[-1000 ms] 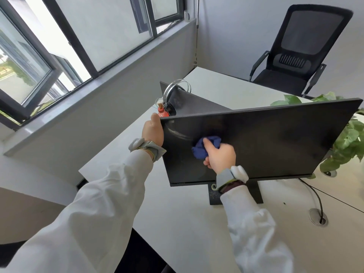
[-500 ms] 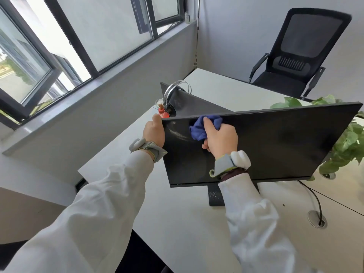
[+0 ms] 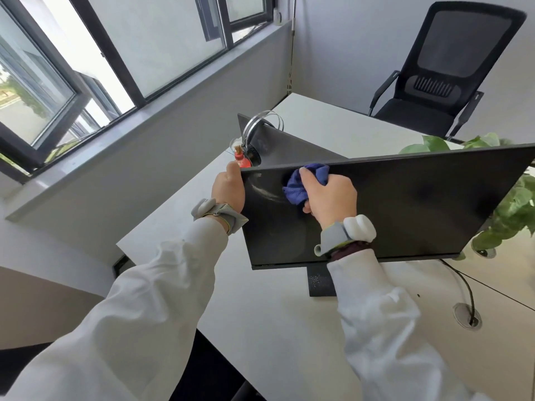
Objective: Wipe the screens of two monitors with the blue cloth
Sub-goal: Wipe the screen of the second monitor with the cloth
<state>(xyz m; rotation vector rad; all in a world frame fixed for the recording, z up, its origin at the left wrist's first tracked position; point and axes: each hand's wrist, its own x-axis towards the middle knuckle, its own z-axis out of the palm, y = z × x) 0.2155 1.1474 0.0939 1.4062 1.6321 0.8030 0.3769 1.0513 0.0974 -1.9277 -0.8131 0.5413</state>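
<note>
The right hand point(image 3: 330, 195) clutches the crumpled blue cloth point(image 3: 302, 185) against the upper-left corner of the wide black flat monitor point(image 3: 419, 206), whose long screen stretches rightward from it. The left hand point(image 3: 228, 189) grips that monitor's left edge.

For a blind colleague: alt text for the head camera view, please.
A right hand holds a bunched blue cloth against the near monitor, top left of its dark screen; the left hand grips its left edge. A second monitor stands behind.
</note>
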